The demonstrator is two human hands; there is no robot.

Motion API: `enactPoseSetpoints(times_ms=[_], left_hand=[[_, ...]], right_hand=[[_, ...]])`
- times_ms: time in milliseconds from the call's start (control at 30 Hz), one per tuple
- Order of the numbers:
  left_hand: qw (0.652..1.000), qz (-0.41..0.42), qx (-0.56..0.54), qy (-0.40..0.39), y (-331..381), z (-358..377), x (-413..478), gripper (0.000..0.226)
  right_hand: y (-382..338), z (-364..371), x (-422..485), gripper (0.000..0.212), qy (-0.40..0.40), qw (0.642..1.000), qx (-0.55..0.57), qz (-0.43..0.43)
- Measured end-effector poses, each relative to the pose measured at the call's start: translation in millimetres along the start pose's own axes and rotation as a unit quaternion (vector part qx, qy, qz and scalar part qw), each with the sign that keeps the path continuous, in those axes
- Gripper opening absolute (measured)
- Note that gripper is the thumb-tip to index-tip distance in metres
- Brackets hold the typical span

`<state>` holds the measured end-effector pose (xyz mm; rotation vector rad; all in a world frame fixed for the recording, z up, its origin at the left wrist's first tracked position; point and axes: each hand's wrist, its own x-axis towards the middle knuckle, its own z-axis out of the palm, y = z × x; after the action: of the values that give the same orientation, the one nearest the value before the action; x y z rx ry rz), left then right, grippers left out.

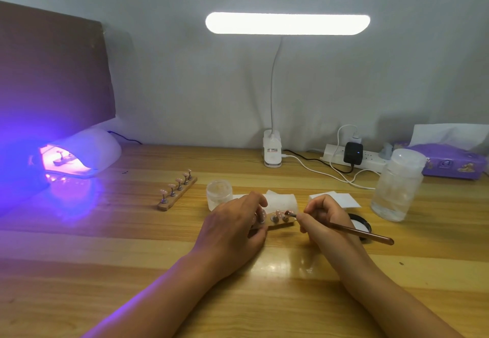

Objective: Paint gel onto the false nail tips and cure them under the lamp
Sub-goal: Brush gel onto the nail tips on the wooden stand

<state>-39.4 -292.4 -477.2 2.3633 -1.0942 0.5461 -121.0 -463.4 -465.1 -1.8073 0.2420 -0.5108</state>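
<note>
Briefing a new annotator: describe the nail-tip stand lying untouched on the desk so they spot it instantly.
Start at the glowing purple curing lamp at the left of the desk. Just right of it a wooden strip lies diagonally, carrying five nail tips on pegs. Unlike the stand inside the lamp and the stand in the left hand, nothing touches it.

Hidden, cropped and washed out

The left hand (232, 229) covers the near end of the wooden nail stand (280, 222), so its tips cannot be counted. The bristles of the brush (344, 229) are too small to show whether they touch a tip. Violet glare blurs the second stand (62, 159) inside the curing lamp (87, 149). The right hand (325, 218) and brush handle hide part of a black lid (366, 221). The tissue box (449, 163) runs off the right edge.
</note>
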Motion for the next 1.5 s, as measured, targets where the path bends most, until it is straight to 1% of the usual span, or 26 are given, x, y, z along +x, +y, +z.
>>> enactPoseSetpoints(times_ms=[567,733,800,933,1100,1500], left_hand=[[1.000,0.004,0.004,0.002,-0.9,0.6,-0.5,0.036],[1.000,0.004,-0.001,0.003,-0.7,0.6,-0.6,0.035],[1.000,0.001,-0.002,0.005,-0.9,0.9,-0.3,0.035],[1.000,-0.001,-0.002,0.005,-1.2,1.3,-0.5,0.036],[1.000,-0.005,0.001,0.009,-0.9,1.4,-0.7,0.034],[1.000,-0.001,0.000,0.009,0.4,0.5,-0.1,0.034]], right_hand=[[1.8,-2.3,1.8,0.008,0.015,0.999,-0.037,0.016],[3.3,-2.5,2.7,0.010,0.025,0.999,-0.017,0.018],[4.8,-3.6,2.8,0.008,0.031,0.999,0.001,0.020],[4.6,-4.7,2.7,0.004,0.016,0.999,0.031,0.022],[5.0,-2.0,3.6,0.005,0.015,1.000,0.001,0.020],[5.1,-3.2,3.3,0.005,0.033,0.999,-0.015,0.030]])
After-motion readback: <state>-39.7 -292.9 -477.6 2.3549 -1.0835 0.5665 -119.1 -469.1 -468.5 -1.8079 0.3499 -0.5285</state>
